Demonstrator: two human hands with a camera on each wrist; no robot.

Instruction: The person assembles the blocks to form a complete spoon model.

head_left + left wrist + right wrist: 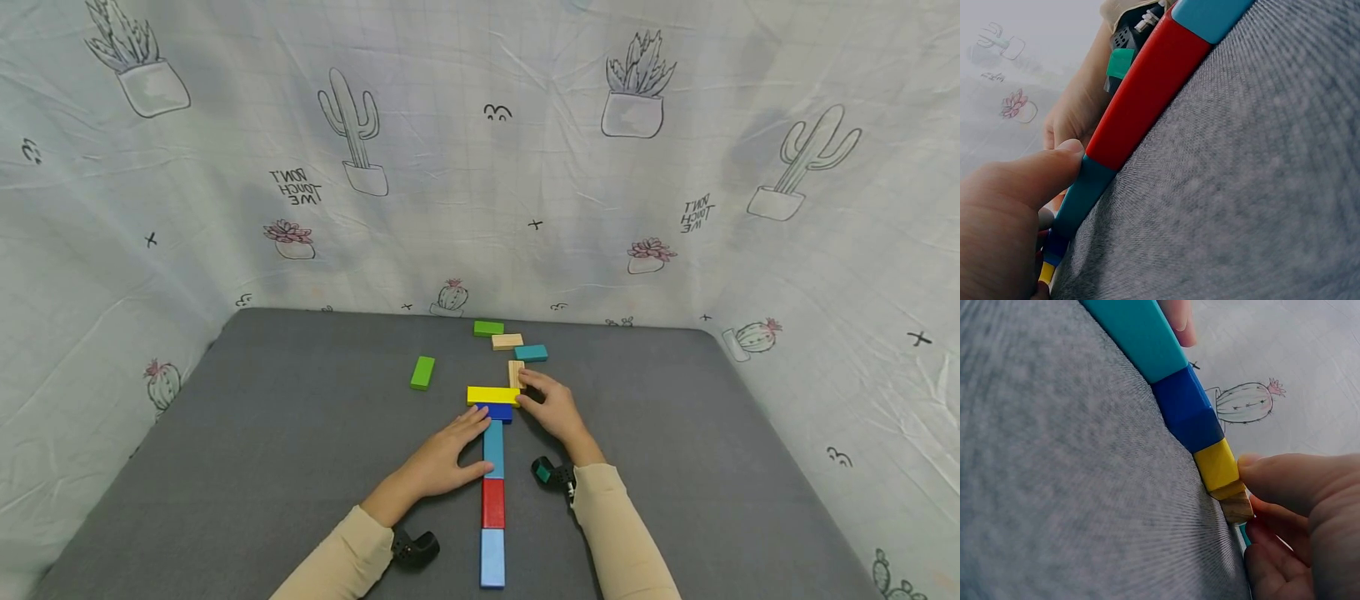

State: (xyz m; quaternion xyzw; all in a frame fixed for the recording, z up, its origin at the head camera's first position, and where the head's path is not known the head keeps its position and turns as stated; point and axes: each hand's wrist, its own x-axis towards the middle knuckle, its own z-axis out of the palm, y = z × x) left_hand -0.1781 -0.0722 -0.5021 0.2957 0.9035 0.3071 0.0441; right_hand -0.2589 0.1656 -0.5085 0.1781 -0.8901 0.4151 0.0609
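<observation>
A straight row of wooden blocks runs away from the body: light blue (492,558), red (492,503), a second light blue (493,446), then dark blue (498,412) and yellow (491,395) lying crosswise. My left hand (438,458) rests beside the row, its fingertips at the dark blue block and its thumb on the second light blue one. With my right hand (557,410) I touch the yellow block's right end with the thumb. Its index fingertip meets a plain wooden block (515,372) standing lengthwise behind the yellow one. In the right wrist view, the other right fingers bend beside that block.
Behind the plain block, a teal block (531,353), another plain block (507,342) and a green block (488,328) form a stepped line. A separate green block (422,373) lies to the left. Patterned cloth (465,167) hangs beyond the grey table (300,433).
</observation>
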